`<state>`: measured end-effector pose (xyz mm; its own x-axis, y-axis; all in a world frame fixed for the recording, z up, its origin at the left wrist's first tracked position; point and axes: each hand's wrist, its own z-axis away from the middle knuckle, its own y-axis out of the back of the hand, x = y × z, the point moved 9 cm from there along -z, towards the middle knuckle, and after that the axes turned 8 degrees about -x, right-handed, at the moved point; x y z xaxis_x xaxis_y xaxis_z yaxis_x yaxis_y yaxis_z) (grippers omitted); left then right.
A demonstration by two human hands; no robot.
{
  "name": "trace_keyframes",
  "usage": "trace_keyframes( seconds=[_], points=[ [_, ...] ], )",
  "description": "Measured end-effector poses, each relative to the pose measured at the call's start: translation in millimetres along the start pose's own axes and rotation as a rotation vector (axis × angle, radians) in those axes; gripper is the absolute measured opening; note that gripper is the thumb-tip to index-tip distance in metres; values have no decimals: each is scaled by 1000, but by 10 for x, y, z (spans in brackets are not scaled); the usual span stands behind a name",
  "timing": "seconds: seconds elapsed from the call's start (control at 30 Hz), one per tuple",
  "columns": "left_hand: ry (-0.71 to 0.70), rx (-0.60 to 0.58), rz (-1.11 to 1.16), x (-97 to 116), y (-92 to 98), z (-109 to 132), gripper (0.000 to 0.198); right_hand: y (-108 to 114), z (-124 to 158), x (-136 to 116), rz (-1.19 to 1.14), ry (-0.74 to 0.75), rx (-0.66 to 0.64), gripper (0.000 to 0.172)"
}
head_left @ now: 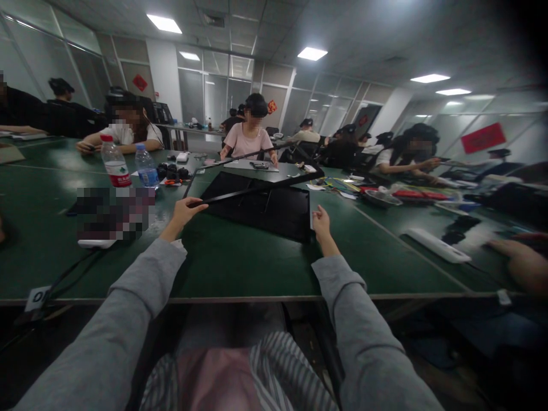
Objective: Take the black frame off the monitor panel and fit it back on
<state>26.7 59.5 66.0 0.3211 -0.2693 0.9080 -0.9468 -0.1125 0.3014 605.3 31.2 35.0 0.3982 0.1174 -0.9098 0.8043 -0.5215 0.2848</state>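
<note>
My left hand (185, 212) is closed on the near left corner of a thin black rectangular frame (257, 190). The frame is raised at a tilt, its far right corner up over the table. Beneath it a flat black panel (282, 217) lies on the green table, with thin rod-like lines near its middle. At the panel's right edge is my right hand (321, 221), its fingers curled against the edge beside a narrow pale strip (311, 218). Exactly how those fingers meet the panel is hard to make out.
Left on the green table (248, 274) stand a red-capped bottle (115, 165) and a blue-capped bottle (146, 168), near a blurred-out item. A white power strip (437, 245) lies to the right, by a neighbour's hand (520, 257). Across the table sits a person (248, 137).
</note>
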Motion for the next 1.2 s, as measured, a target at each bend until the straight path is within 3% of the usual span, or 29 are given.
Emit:
trace_keyframes(
  seconds=[0.07,0.13,0.23,0.33,0.47,0.57,0.7,1.03,1.2],
  points=[
    [-43,-41,-59,-20,-16,-47,47,113,18,-34,-165,-52,46,50],
    [-74,-82,-135,-40,-37,-79,45,103,37,-134,-341,-55,-58,56],
    [-115,-137,-285,-38,-89,-95,39,32,88,-291,-417,-13,-219,65],
    [-128,-183,-410,-41,-172,-90,36,-54,114,-228,-307,-52,-246,55],
    [-144,-224,-510,-72,-291,-86,33,-78,97,-171,8,21,-104,37],
    [-162,-250,-555,-126,-370,-93,31,-119,117,-213,246,96,-30,44],
    [-159,-292,-640,-205,-458,-92,29,-155,160,-202,435,85,3,51],
    [-158,-326,-825,-208,-539,-81,37,-157,173,-28,534,39,41,49],
    [-171,-365,-935,-111,-635,-58,56,-66,100,12,523,87,6,51]
  ],
)
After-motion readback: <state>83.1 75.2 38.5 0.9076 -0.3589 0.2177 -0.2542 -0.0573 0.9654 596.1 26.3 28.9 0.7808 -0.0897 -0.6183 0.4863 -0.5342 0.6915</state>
